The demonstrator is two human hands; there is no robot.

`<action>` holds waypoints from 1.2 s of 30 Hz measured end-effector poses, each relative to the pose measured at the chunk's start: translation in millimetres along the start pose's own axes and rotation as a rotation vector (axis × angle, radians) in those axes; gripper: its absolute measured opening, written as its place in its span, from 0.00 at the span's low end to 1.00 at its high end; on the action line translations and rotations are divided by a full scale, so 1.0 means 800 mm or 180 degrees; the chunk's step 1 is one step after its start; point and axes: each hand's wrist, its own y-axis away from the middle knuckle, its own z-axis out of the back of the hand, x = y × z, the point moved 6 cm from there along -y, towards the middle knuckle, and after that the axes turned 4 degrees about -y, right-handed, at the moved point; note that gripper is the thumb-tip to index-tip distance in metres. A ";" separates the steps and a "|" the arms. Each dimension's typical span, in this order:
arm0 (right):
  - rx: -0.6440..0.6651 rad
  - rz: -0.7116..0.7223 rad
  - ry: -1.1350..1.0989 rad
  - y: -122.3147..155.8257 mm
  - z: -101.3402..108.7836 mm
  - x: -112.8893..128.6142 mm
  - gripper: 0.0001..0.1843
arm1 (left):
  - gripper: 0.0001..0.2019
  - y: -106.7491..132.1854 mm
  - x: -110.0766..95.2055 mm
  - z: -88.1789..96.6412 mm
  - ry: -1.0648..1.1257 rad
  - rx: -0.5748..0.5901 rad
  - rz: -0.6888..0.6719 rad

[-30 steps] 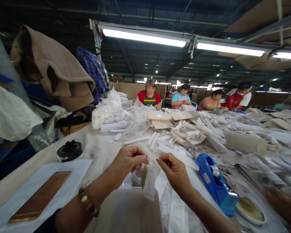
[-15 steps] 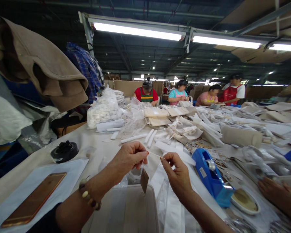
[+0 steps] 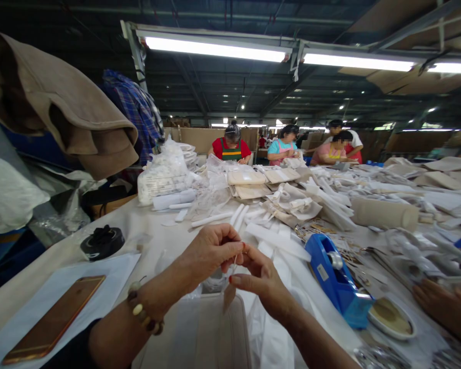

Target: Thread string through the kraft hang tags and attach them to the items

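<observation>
My left hand (image 3: 213, 251), with a beaded bracelet (image 3: 140, 310) at the wrist, pinches a thin string (image 3: 235, 261). From this string dangles a small brown hang tag (image 3: 228, 297), blurred. My right hand (image 3: 263, 279) meets the left fingertips, its fingers curled at the same string; the exact grip is partly hidden. Right below both hands lies a flat beige case (image 3: 195, 333) with rounded corners, in front of me on the table. Clear plastic and white strips (image 3: 271, 333) lie just right of the case.
A phone (image 3: 56, 318) rests on white paper at left, near a black tape roll (image 3: 102, 242). On the right are a blue tape dispenser (image 3: 336, 279), a round dish (image 3: 392, 315) and another person's hand (image 3: 441, 305). Beige cases (image 3: 248, 178) pile up behind; several people work beyond.
My right hand has moved left and up to my left fingers, so the string no longer stretches between them. The hang tag swings slightly. In the background, a standing person has shifted left.
</observation>
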 end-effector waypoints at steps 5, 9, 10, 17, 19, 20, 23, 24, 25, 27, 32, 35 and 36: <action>0.0035 -0.0320 -0.0128 0.002 -0.012 -0.013 0.13 | 0.11 0.003 0.000 0.003 0.0106 -0.0019 -0.0038; 0.0008 -0.0399 -0.0145 0.014 -0.006 -0.026 0.27 | 0.11 0.004 0.002 0.011 0.0236 -0.0247 -0.0033; -0.0019 -0.0381 -0.0147 0.016 -0.004 -0.030 0.29 | 0.11 0.004 0.002 0.013 0.0298 -0.0292 -0.0031; -0.0146 -0.0313 -0.0484 0.024 0.000 -0.054 0.26 | 0.11 0.004 0.000 0.017 0.0540 -0.0411 -0.0080; -0.0209 -0.0350 -0.0687 0.027 -0.001 -0.059 0.24 | 0.10 0.005 -0.001 0.018 0.0602 -0.0417 -0.0186; -0.0242 -0.0374 -0.0757 0.028 -0.001 -0.062 0.24 | 0.09 0.006 -0.001 0.019 0.0650 -0.0422 -0.0255; -0.0265 -0.0490 -0.0900 0.035 0.000 -0.070 0.24 | 0.07 0.009 -0.001 0.021 0.0788 -0.0404 -0.0394; -0.0270 -0.0524 -0.0936 0.038 0.002 -0.073 0.23 | 0.07 0.010 0.000 0.021 0.0855 -0.0380 -0.0400; -0.0278 -0.0557 -0.0962 0.041 0.003 -0.074 0.21 | 0.07 0.011 0.002 0.021 0.0939 -0.0347 -0.0400; -0.0278 -0.0654 -0.1061 0.047 0.004 -0.078 0.18 | 0.07 0.012 0.004 0.020 0.1185 -0.0260 -0.0401; -0.0028 -0.0978 -0.1547 0.058 -0.007 -0.087 0.21 | 0.07 0.013 0.006 0.020 0.1713 -0.0142 -0.0472; -0.0061 -0.1002 -0.1748 0.062 -0.013 -0.091 0.23 | 0.08 0.015 0.007 0.022 0.1796 -0.0131 -0.0454; -0.0144 -0.0956 -0.1772 0.062 -0.012 -0.092 0.24 | 0.08 0.016 0.008 0.022 0.1792 -0.0123 -0.0434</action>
